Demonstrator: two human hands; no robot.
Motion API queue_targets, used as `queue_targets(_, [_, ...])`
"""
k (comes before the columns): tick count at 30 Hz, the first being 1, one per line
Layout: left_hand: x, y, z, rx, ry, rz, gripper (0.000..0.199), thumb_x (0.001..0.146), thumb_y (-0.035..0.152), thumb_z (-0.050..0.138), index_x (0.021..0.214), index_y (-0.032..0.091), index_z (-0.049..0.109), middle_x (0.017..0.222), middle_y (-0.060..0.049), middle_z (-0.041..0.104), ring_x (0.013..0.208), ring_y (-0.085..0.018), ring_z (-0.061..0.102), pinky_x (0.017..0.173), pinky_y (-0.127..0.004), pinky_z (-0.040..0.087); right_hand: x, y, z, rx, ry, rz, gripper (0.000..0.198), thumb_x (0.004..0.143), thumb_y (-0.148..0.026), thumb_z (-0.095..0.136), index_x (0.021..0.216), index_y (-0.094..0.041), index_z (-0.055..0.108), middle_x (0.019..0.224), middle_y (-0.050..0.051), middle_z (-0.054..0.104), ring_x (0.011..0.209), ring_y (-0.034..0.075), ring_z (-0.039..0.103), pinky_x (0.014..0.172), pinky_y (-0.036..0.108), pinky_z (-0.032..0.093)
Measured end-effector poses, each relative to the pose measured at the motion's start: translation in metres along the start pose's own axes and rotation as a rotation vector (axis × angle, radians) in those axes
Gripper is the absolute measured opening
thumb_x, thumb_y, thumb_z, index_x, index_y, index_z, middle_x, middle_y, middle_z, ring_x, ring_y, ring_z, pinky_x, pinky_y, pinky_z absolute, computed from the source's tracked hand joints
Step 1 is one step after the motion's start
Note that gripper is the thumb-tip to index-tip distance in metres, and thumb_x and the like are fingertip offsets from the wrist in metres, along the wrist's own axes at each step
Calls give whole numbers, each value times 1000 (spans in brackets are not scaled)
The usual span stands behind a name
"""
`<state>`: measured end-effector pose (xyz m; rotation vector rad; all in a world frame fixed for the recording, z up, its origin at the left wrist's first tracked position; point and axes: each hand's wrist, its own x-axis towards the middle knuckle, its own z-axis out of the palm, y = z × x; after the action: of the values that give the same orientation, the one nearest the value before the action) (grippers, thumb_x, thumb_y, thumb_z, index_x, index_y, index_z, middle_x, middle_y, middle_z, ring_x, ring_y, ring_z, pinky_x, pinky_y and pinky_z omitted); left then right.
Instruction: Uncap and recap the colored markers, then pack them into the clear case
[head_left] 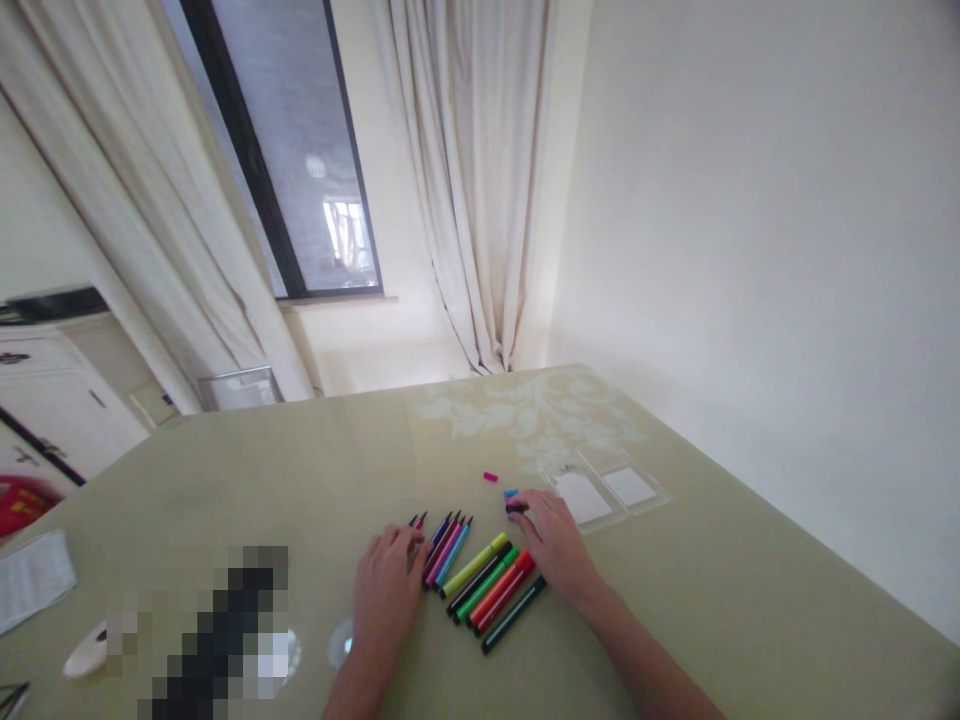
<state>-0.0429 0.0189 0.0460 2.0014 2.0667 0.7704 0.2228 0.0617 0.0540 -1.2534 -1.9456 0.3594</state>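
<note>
My left hand (390, 572) is curled over the left end of a row of uncapped marker pens, and two tips poke out past its fingers. The marker bodies under the palm are hidden. Beside its thumb lie more uncapped markers (448, 552) in blue, dark red, pink and light blue. My right hand (553, 535) pinches a small dark marker cap (514, 509) just above the table. A light blue cap (511, 493) sits right behind those fingertips, and a pink cap (490, 477) lies farther back. Between my hands are capped markers (495, 590) in yellow-green, black, green, red and dark green.
A clear plastic case (604, 488) with white inserts lies behind my right hand. On the left of the table (300, 480) are a pale mouse-like object (86, 650), a folded white packet (34, 580) and a blurred dark area. A wall (787, 300) borders the right edge.
</note>
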Motion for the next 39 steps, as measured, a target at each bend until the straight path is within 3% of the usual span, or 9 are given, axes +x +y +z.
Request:
queue_targets(4, [-4,2,4,36,-44,3,34,99,36,44,100,22,75,103,-9,72,100,-29,64,94,-43,48,0,-8,3,66,-32,-2,11,97,-24,60,100,-25,71,100,5,74,97,25,66,91,41,49])
queue_targets(12, [-10,3,2,200,-9,-14,29,99,27,43,101,20,71,106,-11,71,101,-29,64,91,-42,48,-1,-16,-2,342,-55,29,14,96,-25,61,100,-26,74,100,5,72,95,22,68,88,35,54])
queue_targets(16, [-7,11,2,-16,8,-18,32,101,33,39,108,21,68,111,-11,73,107,-30,65,95,-46,48,1,-16,-4,418,-26,63,12,92,-28,67,99,-25,76,97,4,75,88,21,69,84,34,56])
queue_targets(21, [-8,23,7,-315,-67,68,31,99,41,44,111,26,69,114,-8,75,108,-29,68,97,-48,51,3,-18,-7,480,7,66,11,91,-30,70,97,-25,78,95,4,76,89,20,70,84,34,57])
queue_targets(31, [-12,30,13,-456,-47,132,28,98,38,48,105,24,71,110,-8,75,104,-27,70,94,-44,56,3,-21,-7,528,-63,-26,10,91,-31,73,94,-26,80,92,4,79,92,22,71,93,38,54])
queue_targets(39, [-16,38,9,-551,-55,222,27,100,35,50,103,25,75,95,-5,77,85,-21,72,77,-31,59,1,-16,-8,547,-153,49,9,87,-33,77,89,-27,83,83,3,79,81,21,72,86,36,55])
